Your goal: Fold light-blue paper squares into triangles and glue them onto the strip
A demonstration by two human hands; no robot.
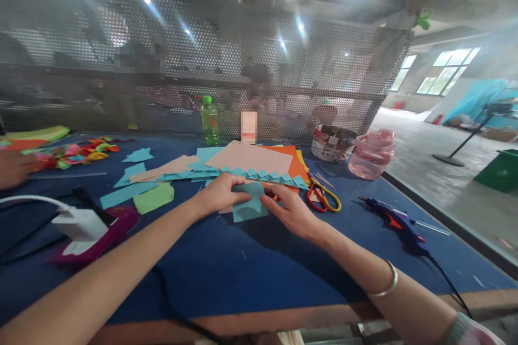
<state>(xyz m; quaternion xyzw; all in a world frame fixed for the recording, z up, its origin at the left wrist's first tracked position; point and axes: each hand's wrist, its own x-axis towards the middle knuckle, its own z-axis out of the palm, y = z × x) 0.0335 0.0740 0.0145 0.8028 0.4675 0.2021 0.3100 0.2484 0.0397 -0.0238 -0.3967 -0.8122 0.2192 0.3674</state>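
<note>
A small teal paper square (251,206) is held between my two hands above the blue table. My left hand (222,192) pinches its upper left side, thumb over the front. On its right edge, my right hand (292,209) closes thumb and fingers. Just behind the hands lies a row of folded blue paper pieces (275,176) with pointed edges. Beyond them rest pale pink paper sheets (254,157) and orange paper (289,153). Scissors (324,197) with red and yellow handles lie right of my right hand.
A glue gun (394,221) with its cord lies at right. Behind it stand a pink jug (371,155) and a woven basket (334,144). At left are a white plug (81,225) on a purple power strip, green paper (154,198), and another person's hand (15,168). A green bottle (210,123) stands at the back.
</note>
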